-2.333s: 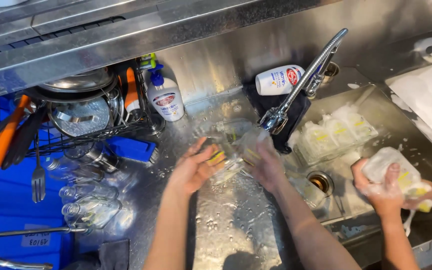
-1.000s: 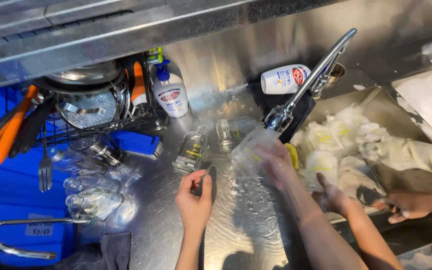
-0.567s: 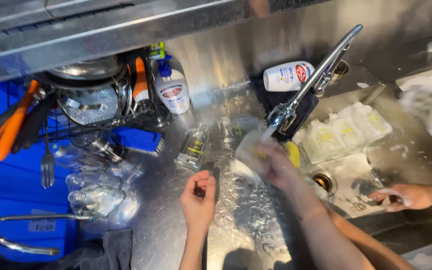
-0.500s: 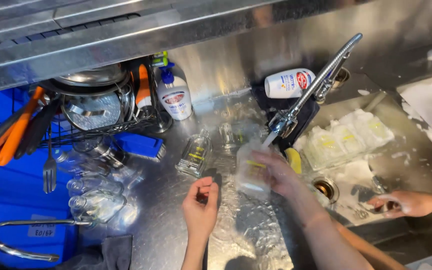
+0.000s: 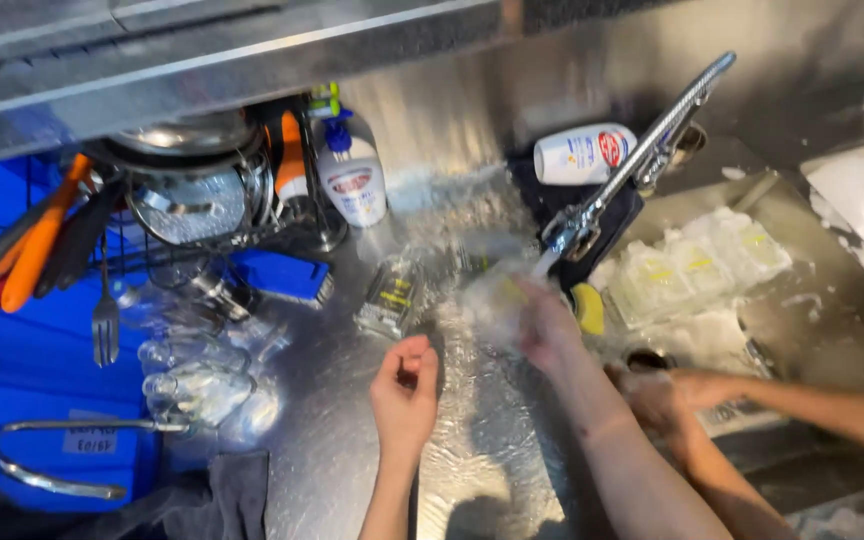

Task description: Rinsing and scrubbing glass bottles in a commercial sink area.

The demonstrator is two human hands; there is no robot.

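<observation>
My right hand point(image 5: 542, 325) grips a clear glass point(image 5: 497, 298), blurred, just under the spout of the faucet point(image 5: 632, 160) at the sink's point(image 5: 852, 340) left edge; my left hand point(image 5: 404, 395) is curled loosely, holding nothing, resting on the wet steel bench point(image 5: 352, 460); another clear glass point(image 5: 390, 295) stands just beyond it; a co-worker's hand point(image 5: 667, 395) reaches into the sink.

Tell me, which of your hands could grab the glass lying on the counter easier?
Probably the left hand. It hovers empty, fingers curled, just below the glass lying on the wet counter. The right hand is busy holding a blurry clear thing under the faucet.
</observation>
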